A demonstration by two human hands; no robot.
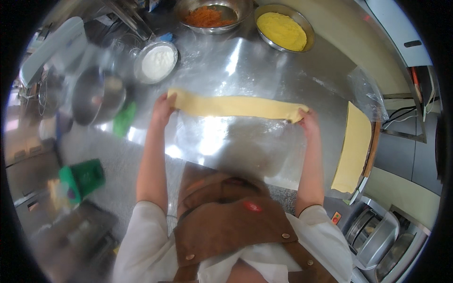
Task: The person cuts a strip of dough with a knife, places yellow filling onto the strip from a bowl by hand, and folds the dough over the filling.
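Note:
A long pale-yellow strip of dough (230, 106) stretches between my two hands over the stainless steel table (247, 152). My left hand (165, 107) grips its left end, with the thumb on the dough. At the other end, my right hand (309, 120) pinches the dough, which is bunched and creased there. Whether the strip's middle touches the steel cannot be told. Another flat sheet of dough (354, 152) lies near the table's right edge, apart from my right hand.
Along the back stand a metal bowl (210, 31) with orange crumbly filling and a pan of yellow mass (282, 32). A bowl of white powder (158, 63), a large metal bowl (85, 95) and a green item (124, 119) are at left. Clear plastic (368, 93) lies at right.

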